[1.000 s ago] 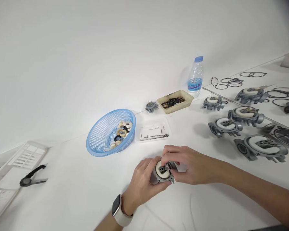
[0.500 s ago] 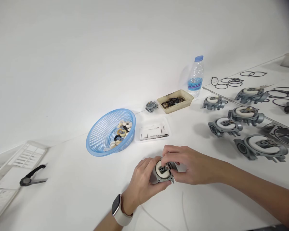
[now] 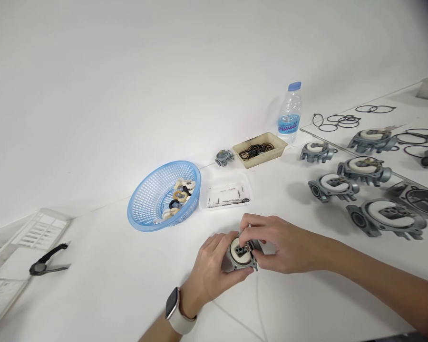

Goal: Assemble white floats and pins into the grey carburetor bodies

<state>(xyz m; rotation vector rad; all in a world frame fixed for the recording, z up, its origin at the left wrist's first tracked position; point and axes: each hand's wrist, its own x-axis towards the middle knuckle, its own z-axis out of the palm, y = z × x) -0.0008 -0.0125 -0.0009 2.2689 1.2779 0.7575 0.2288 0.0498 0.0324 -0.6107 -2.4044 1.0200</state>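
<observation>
Between my hands a grey metal carburetor body [image 3: 236, 265] sits on the white table, its open side up. A cream C-shaped float [image 3: 238, 256] lies inside it around the central posts. My left hand [image 3: 214, 266], with a watch on the wrist, grips the body from the left, thumb along the near edge and fingers at the far side. My right hand [image 3: 276, 242] reaches in from the right, thumb and index finger closed at the float's hinge end. Whatever small part is between those fingertips is mostly hidden.
A blue basket [image 3: 135, 209] of floats and a white tray [image 3: 204, 203] of small pins stand beyond my hands. Behind are a beige tray [image 3: 260, 162] of black rings and a water bottle [image 3: 288, 114]. Several carburetors [image 3: 388, 218] stand right; a black clamp-like tool [image 3: 39, 268] lies left.
Both hands and the carburetor hold nearly the same position. A thin cord-like line on the near table has shifted slightly left.
</observation>
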